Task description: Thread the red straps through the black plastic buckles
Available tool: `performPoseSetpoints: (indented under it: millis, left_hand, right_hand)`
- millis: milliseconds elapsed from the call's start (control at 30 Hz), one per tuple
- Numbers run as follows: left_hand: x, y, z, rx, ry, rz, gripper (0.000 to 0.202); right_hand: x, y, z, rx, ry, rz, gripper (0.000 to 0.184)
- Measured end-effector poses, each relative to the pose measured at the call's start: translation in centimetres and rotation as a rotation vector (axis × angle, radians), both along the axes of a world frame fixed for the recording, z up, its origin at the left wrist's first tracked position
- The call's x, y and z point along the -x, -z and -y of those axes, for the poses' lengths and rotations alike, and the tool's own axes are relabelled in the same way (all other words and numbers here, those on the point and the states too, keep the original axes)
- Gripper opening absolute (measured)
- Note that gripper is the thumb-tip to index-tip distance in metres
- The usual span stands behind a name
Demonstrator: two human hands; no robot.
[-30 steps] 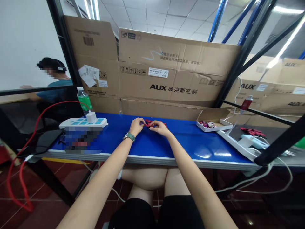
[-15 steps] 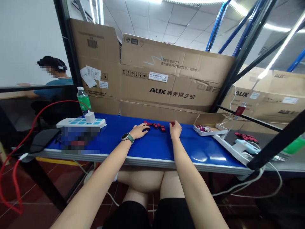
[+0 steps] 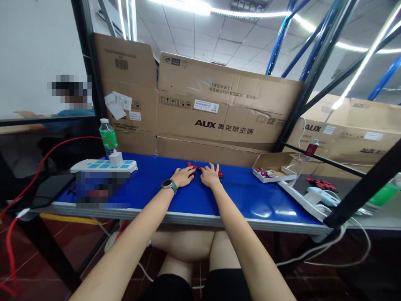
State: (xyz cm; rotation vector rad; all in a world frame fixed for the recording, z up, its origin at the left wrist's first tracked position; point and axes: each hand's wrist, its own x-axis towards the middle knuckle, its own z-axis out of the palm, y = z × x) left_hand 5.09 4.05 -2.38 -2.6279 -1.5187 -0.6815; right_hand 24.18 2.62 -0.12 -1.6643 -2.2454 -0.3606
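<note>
Several small red-and-black pieces [image 3: 191, 164] lie near the back of the blue tabletop; they are too small to name. My left hand [image 3: 184, 177], with a watch on its wrist, rests flat with its fingers stretched to the left pieces. Close beside it, my right hand [image 3: 210, 177] is over the middle of the row, fingers spread, its tips touching or just above a piece. More red-and-black pieces [image 3: 221, 173] show past its right side. Both hands partly cover the pieces, so what lies under the fingertips is hidden.
A white power strip [image 3: 94, 166] with a plug and red cable stands at left, by a green-labelled bottle [image 3: 108, 136]. An open white box [image 3: 275, 177] sits at right. Cardboard [image 3: 188, 144] walls the back. Another person [image 3: 75, 113] sits at far left.
My right hand has moved left, from the right end of the row to beside my left hand, and its fingers have spread. My left hand stays nearly in place. The view tilts up slightly.
</note>
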Motion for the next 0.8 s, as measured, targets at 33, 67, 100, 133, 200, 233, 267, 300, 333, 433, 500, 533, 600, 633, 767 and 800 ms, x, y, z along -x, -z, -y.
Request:
performPoseSetpoints:
  millis: [33,67,100,133,200,233,267,300,333,433,500,533,600,633,767,800]
  left_hand:
    - [0.0,0.0,0.0,0.012,-0.002,-0.002,0.046]
    - [0.1,0.0,0.0,0.016,-0.008,0.008,0.045]
    - [0.2,-0.1,0.1,0.013,-0.017,0.026,0.046]
    - [0.4,-0.2,0.3,0.01,-0.025,0.047,0.048]
    - [0.6,-0.5,0.6,0.016,-0.037,0.075,0.053]
    - [0.6,-0.6,0.8,0.023,-0.041,0.074,0.053]
    - [0.7,-0.6,0.9,0.03,-0.045,0.063,0.051]
    - [0.7,-0.6,0.9,0.037,-0.051,0.046,0.048]
    - [0.7,-0.6,1.0,0.044,-0.058,0.03,0.044]
    - [0.6,-0.6,0.9,0.046,-0.073,0.01,0.041]
    - [0.6,-0.7,1.0,0.023,-0.083,0.015,0.04]
    - [0.6,-0.8,1.1,0.008,-0.088,0.015,0.039]
    - [0.6,-1.1,1.6,-0.014,-0.094,0.013,0.035]
    - [0.6,-1.2,1.8,-0.019,-0.094,0.01,0.033]
    - [0.7,-1.5,2.3,-0.016,-0.076,0.023,0.037]
    - [0.8,-1.5,2.3,-0.012,-0.059,0.04,0.041]
  right_hand:
    - [0.5,0.0,0.1,0.001,-0.025,0.014,0.041]
    - [0.8,0.0,0.1,0.003,-0.059,0.013,0.04]
    - [1.1,0.0,0.2,0.008,-0.102,-0.002,0.039]
    - [1.1,-0.1,0.2,0.015,-0.146,-0.027,0.04]
    - [0.8,-0.4,0.2,0.025,-0.17,-0.104,0.043]
    - [0.3,-0.4,0.1,0.02,-0.118,-0.148,0.044]
    - [-0.2,-0.5,0.0,0.01,-0.016,-0.195,0.045]
    - [-0.8,-0.4,0.0,0.011,0.112,-0.234,0.046]
    - [-1.5,-0.3,-0.2,0.039,0.232,-0.261,0.047]
    - [-2.7,0.3,-0.4,0.235,0.39,-0.276,0.053]
    - [-2.8,0.8,-0.5,0.272,0.38,-0.261,0.053]
    - [-2.5,1.1,-0.5,0.245,0.362,-0.248,0.053]
    - [-1.7,1.4,-0.4,0.172,0.323,-0.219,0.052]
    - [-1.2,1.5,-0.4,0.146,0.306,-0.207,0.053]
    - [-0.3,1.1,-0.5,0.145,0.208,-0.213,0.064]
    - [-0.5,0.9,-0.6,0.156,0.169,-0.233,0.064]
